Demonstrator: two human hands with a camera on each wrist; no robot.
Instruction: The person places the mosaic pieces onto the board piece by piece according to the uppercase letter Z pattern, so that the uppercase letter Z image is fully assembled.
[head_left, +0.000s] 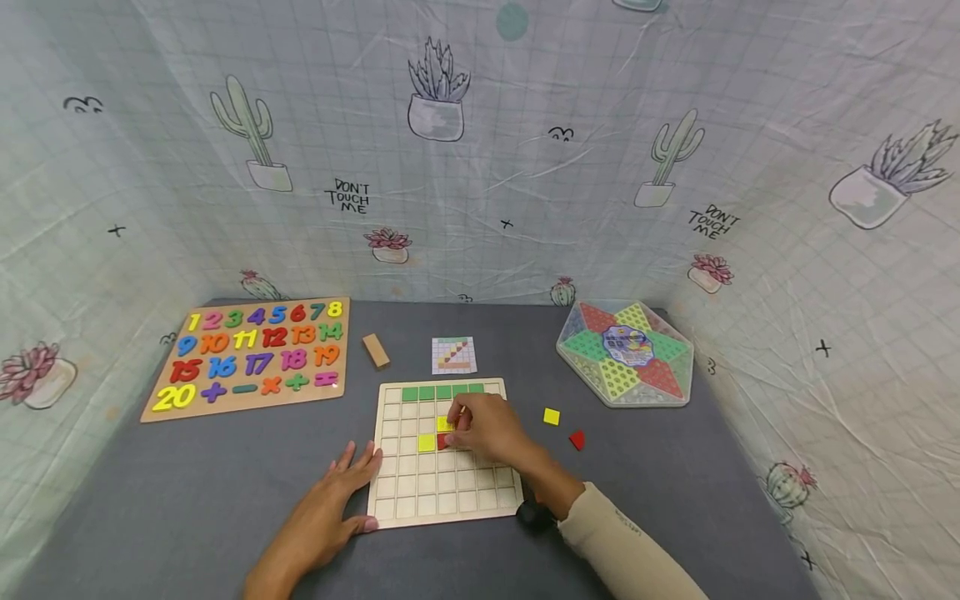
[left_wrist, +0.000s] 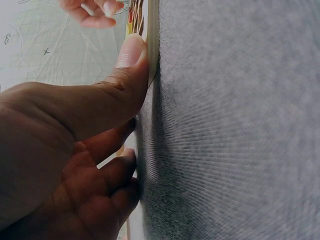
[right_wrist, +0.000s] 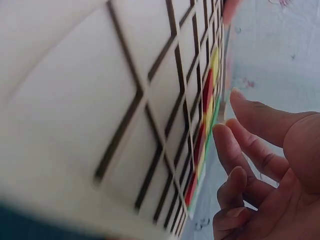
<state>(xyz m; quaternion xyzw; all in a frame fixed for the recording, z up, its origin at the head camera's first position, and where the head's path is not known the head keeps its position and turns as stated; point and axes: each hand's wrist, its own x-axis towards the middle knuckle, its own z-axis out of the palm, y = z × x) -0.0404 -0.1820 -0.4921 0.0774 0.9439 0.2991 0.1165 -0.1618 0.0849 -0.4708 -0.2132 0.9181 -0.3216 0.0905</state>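
A light beige sleeve [head_left: 633, 546] crosses the lower right foreground of the head view and ends above the right wrist. From it the right hand [head_left: 487, 429] reaches over the pale wooden grid board [head_left: 446, 483], which lies flat on the dark grey tabletop [head_left: 247, 475]. The fingers are bent, with a narrow gap to the thumb and no piece visible between them; whether they touch the red piece [head_left: 442, 441] just below is unclear. That piece sits between one yellow tile [head_left: 426, 442] to its left and another behind it. Green tiles [head_left: 444, 392] line the far row. The left hand [head_left: 330, 500], spread wide, rests its thumb and fingertips against the board's left edge.

To the board's right lie a loose yellow square [head_left: 551, 417] and a loose red piece [head_left: 577, 440]. Beyond the board are a pattern card [head_left: 453, 356] and a wooden block [head_left: 376, 351], between the number puzzle [head_left: 232, 405] and a hexagonal star-patterned game box [head_left: 628, 345].
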